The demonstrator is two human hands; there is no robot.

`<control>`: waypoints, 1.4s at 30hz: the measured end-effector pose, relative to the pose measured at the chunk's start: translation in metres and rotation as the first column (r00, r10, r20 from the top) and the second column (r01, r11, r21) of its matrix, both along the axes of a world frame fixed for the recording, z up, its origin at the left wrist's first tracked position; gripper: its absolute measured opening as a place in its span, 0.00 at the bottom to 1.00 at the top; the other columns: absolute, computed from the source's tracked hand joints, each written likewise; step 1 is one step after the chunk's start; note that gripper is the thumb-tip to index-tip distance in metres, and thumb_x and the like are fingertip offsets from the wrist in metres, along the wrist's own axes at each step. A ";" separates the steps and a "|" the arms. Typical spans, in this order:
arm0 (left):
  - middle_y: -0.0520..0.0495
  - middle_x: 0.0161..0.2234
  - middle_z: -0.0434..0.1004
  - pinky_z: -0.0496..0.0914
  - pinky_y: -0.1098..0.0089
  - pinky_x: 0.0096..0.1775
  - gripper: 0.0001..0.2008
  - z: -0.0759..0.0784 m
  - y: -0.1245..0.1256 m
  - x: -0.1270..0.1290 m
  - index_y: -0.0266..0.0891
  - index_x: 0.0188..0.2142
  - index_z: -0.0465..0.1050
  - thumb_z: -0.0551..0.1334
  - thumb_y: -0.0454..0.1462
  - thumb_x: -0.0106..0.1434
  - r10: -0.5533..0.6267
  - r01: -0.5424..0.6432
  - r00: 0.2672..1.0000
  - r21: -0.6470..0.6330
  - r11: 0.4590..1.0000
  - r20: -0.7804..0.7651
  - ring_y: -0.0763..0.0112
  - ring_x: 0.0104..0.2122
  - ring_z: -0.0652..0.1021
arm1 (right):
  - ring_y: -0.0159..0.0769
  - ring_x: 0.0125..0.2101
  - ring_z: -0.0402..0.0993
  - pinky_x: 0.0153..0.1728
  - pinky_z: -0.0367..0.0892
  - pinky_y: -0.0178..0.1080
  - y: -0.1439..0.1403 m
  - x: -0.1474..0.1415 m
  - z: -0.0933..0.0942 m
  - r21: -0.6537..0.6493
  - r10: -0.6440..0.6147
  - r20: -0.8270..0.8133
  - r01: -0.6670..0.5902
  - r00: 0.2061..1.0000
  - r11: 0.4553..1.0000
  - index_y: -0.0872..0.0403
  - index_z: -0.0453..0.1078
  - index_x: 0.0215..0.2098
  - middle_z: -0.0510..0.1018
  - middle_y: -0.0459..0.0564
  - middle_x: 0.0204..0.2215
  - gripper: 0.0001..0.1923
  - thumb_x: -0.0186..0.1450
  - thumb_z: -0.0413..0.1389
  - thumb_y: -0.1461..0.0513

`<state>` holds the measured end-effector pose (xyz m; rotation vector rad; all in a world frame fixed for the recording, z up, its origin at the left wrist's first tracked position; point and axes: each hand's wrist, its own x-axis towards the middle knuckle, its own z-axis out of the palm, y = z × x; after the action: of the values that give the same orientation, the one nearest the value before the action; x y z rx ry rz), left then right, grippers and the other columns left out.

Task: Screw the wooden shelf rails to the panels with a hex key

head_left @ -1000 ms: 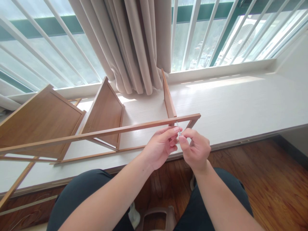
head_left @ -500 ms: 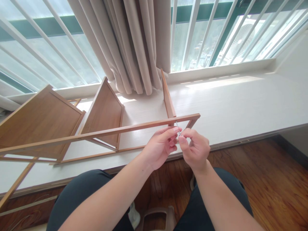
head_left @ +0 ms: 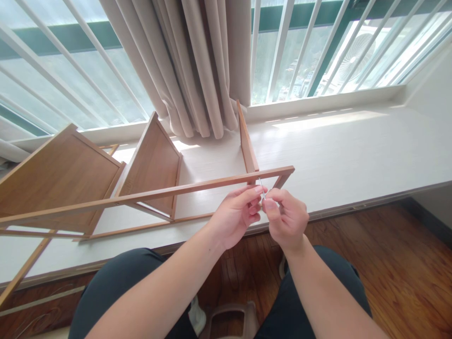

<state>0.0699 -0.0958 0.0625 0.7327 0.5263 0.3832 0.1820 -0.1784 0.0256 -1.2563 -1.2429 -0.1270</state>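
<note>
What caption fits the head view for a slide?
Both hands, left hand and right hand, pinch a thin metal tool at a wooden shelf frame.

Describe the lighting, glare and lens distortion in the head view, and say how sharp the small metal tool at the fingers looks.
Head view: daylight from the window backlights the scene; glare washes the white sill; the window bars fan out, a wide-angle warp; the left hand and right hand are sharp, the thin metal tool between them small but visible against the wooden rail.
</note>
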 end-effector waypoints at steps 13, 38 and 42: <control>0.54 0.25 0.62 0.63 0.73 0.31 0.17 -0.001 0.000 -0.001 0.36 0.36 0.80 0.77 0.46 0.57 0.001 -0.001 1.000 0.000 1.000 0.001 0.74 0.29 0.71 | 0.32 0.22 0.72 0.24 0.68 0.35 0.001 0.000 0.002 0.003 0.003 0.003 -0.003 1.000 1.000 0.51 0.71 0.31 0.78 0.44 0.23 0.11 0.73 0.55 0.62; 0.55 0.26 0.60 0.57 0.74 0.28 0.17 0.000 -0.001 0.001 0.35 0.33 0.79 0.77 0.47 0.57 -0.011 0.011 1.000 0.002 1.000 0.028 0.78 0.26 0.64 | 0.33 0.24 0.74 0.28 0.71 0.35 -0.001 -0.002 -0.004 -0.025 0.058 -0.181 -0.063 0.982 0.998 0.51 0.73 0.32 0.74 0.43 0.23 0.11 0.73 0.56 0.61; 0.55 0.26 0.62 0.58 0.75 0.28 0.17 0.001 -0.001 0.001 0.35 0.34 0.79 0.76 0.46 0.58 -0.010 0.010 1.000 -0.004 1.000 0.029 0.78 0.26 0.65 | 0.32 0.25 0.74 0.28 0.71 0.34 -0.001 -0.003 -0.004 -0.012 0.078 -0.215 -0.082 0.973 0.997 0.51 0.74 0.32 0.74 0.42 0.23 0.10 0.72 0.56 0.63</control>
<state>0.0710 -0.0970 0.0633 0.7247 0.4959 0.3830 0.1791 -0.1793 0.0216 -1.2020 -1.1076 0.0789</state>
